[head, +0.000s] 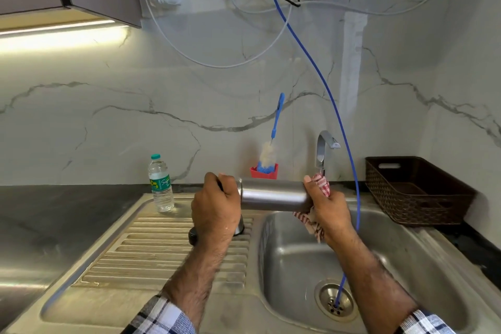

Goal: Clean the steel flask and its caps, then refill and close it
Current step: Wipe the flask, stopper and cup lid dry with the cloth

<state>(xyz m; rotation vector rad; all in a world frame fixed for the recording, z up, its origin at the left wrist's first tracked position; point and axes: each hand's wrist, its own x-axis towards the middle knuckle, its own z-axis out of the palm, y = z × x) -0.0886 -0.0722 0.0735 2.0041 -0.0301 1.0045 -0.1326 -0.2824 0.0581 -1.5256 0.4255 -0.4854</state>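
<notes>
Flask lies level between both hands above the sink edge: left hand curls round its neck end, right hand grips its base through a checked cloth. Wet steel could slip from the cloth-padded grip and drop.

Steel drainboard bears a water bottle; dark counter a basket.

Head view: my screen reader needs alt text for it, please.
Two hands hold a steel flask sideways above a sink: the left hand grips one end, the right hand wraps a checked cloth around the other.
</notes>
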